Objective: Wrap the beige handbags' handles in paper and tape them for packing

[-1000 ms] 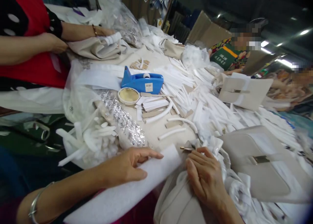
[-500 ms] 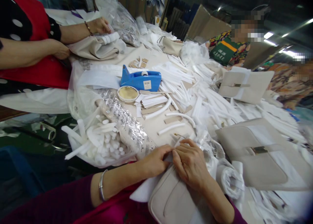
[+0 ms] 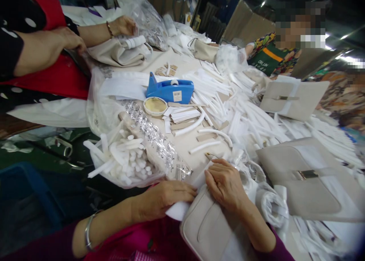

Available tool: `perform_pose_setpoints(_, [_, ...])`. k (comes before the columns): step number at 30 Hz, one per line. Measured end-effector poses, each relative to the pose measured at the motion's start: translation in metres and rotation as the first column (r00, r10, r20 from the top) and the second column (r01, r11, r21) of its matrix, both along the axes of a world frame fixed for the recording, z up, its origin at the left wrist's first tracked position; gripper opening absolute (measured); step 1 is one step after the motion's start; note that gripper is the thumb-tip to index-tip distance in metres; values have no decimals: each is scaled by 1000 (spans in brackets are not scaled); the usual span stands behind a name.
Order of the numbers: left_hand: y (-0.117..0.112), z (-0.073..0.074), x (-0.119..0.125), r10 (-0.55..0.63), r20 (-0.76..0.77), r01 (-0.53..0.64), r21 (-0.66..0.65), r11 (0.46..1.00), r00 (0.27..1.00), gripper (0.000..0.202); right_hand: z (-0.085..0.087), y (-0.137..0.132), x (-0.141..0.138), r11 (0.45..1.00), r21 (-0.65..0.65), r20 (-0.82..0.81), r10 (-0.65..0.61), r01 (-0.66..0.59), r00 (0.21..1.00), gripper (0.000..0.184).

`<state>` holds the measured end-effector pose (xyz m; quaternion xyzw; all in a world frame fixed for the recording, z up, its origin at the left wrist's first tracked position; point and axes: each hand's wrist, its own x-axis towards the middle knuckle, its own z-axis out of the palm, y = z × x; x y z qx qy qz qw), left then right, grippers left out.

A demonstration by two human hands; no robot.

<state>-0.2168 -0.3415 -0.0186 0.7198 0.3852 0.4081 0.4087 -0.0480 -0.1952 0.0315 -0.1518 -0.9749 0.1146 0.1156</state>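
Note:
A beige bag (image 3: 205,223) with a piped edge lies tilted in front of me at the bottom of the view. My right hand (image 3: 226,186) rests over its top edge with fingers curled round it; the fingertips are partly hidden. Along the bag's left side runs a thin white sheet (image 3: 179,210). My left hand (image 3: 167,198) has its fingers together on this sheet, thumb out of sight. Just beyond my right hand, a small gold-coloured metal piece (image 3: 209,154) lies on the table.
A blue tape dispenser (image 3: 171,90), a round tin (image 3: 155,106) and white foam rods (image 3: 125,158) in a plastic bag lie ahead. To the right are a flap bag (image 3: 299,181) and plastic roll (image 3: 272,209). A co-worker's hand (image 3: 124,26) is at far left.
My left hand has drawn back leftward, away from my right hand, which stays on the bag. The co-worker's nearer hand at left has risen. The view has shifted slightly.

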Motion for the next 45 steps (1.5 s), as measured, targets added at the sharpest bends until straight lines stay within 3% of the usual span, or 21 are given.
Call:
perform_pose_setpoints(5, [8,4,11,202,-75,-210,-127,969,977,22,8,1,-2,997,-77,-14,24,-25,1000,34])
perform_pose_setpoints(8, [12,5,16,254,-165,-282,-175,944,953,15,13,2,1,996,-85,-97,20,-28,995,31])
perform_pose_setpoints(12, [18,5,27,336,-312,-400,-168,901,888,7,22,0,8,992,-127,-209,-8,-19,978,27])
perform_pose_setpoints(15, [26,7,36,408,-301,-458,-117,881,862,9,27,-1,11,985,-155,-226,36,-73,974,19])
perform_pose_setpoints(18, [33,13,42,439,-196,-465,-118,877,877,16,29,-1,10,979,-142,-186,116,-144,976,22])
perform_pose_setpoints(22, [23,21,44,424,-142,-446,-200,873,894,14,26,0,11,993,-58,-171,95,-107,981,36])
perform_pose_setpoints(24, [10,18,47,442,-85,-448,-240,861,893,19,24,1,12,994,-23,-166,97,-103,981,41])
perform_pose_setpoints(27, [-5,9,53,462,0,-456,-160,876,887,27,17,1,12,995,-16,-133,99,-102,986,42])
perform_pose_setpoints(32, [11,11,60,553,-117,-566,-170,807,825,17,9,3,0,997,24,-62,74,-72,995,36])
perform_pose_setpoints(35, [32,19,63,509,-92,-515,-230,826,856,36,29,6,11,1000,23,-258,1,5,966,13])
perform_pose_setpoints(37, [41,19,64,437,-28,-424,-308,852,899,40,47,2,42,974,-2,-527,-192,224,828,19])
perform_pose_setpoints(38, [43,17,65,416,3,-390,-345,854,909,40,53,-2,64,916,-59,-648,-337,396,683,26])
perform_pose_setpoints(39, [44,15,64,411,25,-371,-380,847,911,44,54,-9,90,809,-166,-719,-491,565,492,33])
perform_pose_setpoints(40, [45,12,63,419,36,-368,-415,832,907,52,51,-17,116,659,-310,-721,-633,685,282,40])
perform_pose_setpoints(41, [46,10,62,435,36,-375,-448,812,900,61,42,-27,142,502,-469,-647,-755,726,104,51])
perform_pose_setpoints(42, [46,9,61,447,24,-384,-471,794,894,70,29,-38,165,354,-629,-500,-866,692,-11,64])
perform_pose_setpoints(44, [48,9,61,446,-12,-398,-476,784,895,74,-5,-60,196,68,-830,-131,-989,553,-75,82])
perform_pose_setpoints(45, [50,12,62,444,-28,-405,-463,789,896,70,-21,-69,204,-5,-856,-28,-998,517,-56,84])
